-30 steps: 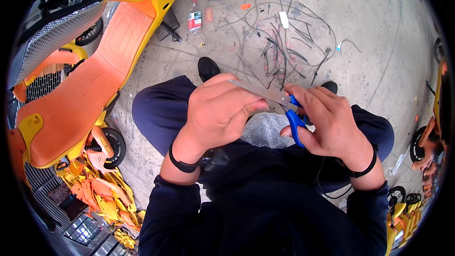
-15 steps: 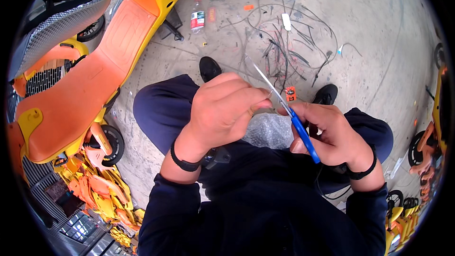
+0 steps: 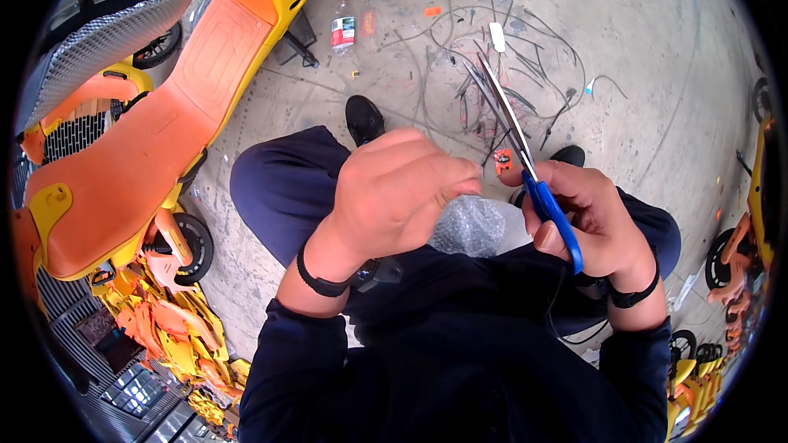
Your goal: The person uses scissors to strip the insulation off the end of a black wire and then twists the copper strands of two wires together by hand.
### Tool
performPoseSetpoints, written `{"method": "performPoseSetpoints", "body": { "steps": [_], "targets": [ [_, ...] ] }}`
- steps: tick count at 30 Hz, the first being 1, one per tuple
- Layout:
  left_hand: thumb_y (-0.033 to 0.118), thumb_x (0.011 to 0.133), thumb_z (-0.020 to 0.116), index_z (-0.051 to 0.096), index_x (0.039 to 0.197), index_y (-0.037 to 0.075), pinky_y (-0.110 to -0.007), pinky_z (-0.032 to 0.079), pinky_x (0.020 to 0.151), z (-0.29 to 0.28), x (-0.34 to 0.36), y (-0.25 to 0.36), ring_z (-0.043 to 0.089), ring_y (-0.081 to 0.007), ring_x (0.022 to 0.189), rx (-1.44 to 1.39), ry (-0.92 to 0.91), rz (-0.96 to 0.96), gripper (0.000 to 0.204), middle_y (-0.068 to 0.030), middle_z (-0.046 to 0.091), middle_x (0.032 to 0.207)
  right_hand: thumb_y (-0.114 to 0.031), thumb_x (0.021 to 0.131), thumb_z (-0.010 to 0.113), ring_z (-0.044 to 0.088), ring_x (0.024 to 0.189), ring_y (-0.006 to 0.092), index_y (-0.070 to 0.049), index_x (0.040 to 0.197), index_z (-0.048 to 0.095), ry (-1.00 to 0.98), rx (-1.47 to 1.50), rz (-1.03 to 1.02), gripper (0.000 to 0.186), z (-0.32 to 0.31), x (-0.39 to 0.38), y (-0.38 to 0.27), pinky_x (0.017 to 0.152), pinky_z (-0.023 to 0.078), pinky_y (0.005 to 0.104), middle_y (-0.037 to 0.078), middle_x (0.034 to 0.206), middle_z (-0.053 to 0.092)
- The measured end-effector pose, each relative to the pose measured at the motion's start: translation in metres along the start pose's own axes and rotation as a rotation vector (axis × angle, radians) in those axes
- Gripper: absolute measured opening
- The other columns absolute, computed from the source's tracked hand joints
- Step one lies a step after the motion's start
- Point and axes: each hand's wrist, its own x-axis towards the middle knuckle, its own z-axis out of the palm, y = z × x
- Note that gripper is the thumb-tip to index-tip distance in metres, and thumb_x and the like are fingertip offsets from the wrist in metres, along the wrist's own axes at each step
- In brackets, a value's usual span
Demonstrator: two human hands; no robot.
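My right hand (image 3: 587, 217) holds a pair of scissors (image 3: 548, 209) with blue handles. Their metal blades point up and slightly left over the floor, parted a little. Close by on the left, my left hand (image 3: 394, 193) is closed in a pinch, thumb against bent fingers. Whatever lies in that pinch is too small to make out. The two hands are apart, with a clear crinkled plastic bag or wrap (image 3: 476, 228) below them between my legs. An orange card-like piece (image 3: 502, 162) shows just beyond the right fingertips.
Cut cables (image 3: 525, 74) lie tangled on the concrete ahead, with a white piece (image 3: 497, 37) among them. A plastic bottle (image 3: 343, 26) is farther left. A large orange and yellow scooter body (image 3: 123, 160) fills the left side; yellow and orange parts (image 3: 176, 324) are heaped below it.
My right hand has shifted right, away from the left hand. The scissors have turned more upright, and their blades have parted. My left hand stays nearly in place.
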Motion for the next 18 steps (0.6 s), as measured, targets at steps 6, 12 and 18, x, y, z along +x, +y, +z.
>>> {"method": "performPoseSetpoints", "body": {
  "steps": [6, 12, 18],
  "targets": [
    [0.008, 0.075, 0.072, 0.067, 0.081, 0.004, -0.028, 0.043, 0.054, 0.007, 0.0, 0.0, 0.057, -0.02, 0.056, -0.087, 0.04, -0.064, 0.009, -0.0043, 0.062, 0.064, -0.026, 0.073, 0.08, 0.053, 0.063, 0.0149, 0.003, 0.111, 0.057, -0.039, -0.233, -0.075, 0.053, 0.004, 0.003, -0.006, 0.056, 0.043, 0.027, 0.006, 0.073, 0.056],
    [0.003, 0.075, 0.07, 0.066, 0.078, 0.003, -0.03, 0.045, 0.053, 0.009, -0.001, 0.004, 0.059, -0.023, 0.059, -0.125, 0.031, -0.179, 0.005, -0.0071, 0.061, 0.066, -0.028, 0.071, 0.081, 0.058, 0.062, 0.0238, 0.004, 0.11, 0.057, 0.05, -0.511, -0.244, 0.055, 0.009, 0.006, -0.006, 0.056, 0.047, 0.0309, 0.01, 0.073, 0.057],
    [0.005, 0.08, 0.068, 0.066, 0.079, 0.004, -0.028, 0.043, 0.05, 0.015, -0.006, 0.006, 0.059, -0.0182, 0.056, -0.275, 0.02, -0.345, 0.002, -0.0049, 0.06, 0.062, -0.028, 0.068, 0.079, 0.061, 0.063, 0.0275, 0.005, 0.11, 0.057, 0.164, -0.673, -0.306, 0.057, 0.011, 0.007, 0.002, 0.054, 0.048, 0.0335, 0.014, 0.075, 0.059]
  ]
}}
